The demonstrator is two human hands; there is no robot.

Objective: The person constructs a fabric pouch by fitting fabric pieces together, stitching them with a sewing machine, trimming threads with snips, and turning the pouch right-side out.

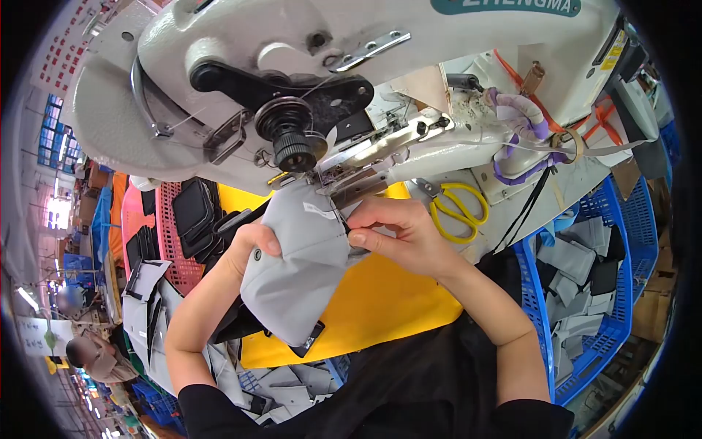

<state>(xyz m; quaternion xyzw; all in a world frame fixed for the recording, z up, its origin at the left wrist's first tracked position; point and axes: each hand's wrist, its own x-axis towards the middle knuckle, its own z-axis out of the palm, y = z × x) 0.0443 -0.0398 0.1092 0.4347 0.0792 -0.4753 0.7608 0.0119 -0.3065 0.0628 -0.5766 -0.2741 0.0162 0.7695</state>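
A light grey fabric piece [296,263] with a metal eyelet and a small white label hangs below the needle area of a white sewing machine [431,36]. My left hand [252,249] is closed on its left edge, thumb on top near the eyelet. On the right edge, close under the machine's arm, my right hand [387,230] pinches the same piece between thumb and fingers. A black buckle or strap end [313,338] shows at the piece's lower tip. The fingertips beneath the fabric are hidden.
Yellow-handled scissors [459,212] lie right of my right hand. Yellow cloth [387,300] spreads below the work. A blue basket [552,329] of grey pieces stands at right, a pink basket [172,241] with black pieces at left. Another person [99,358] is far left.
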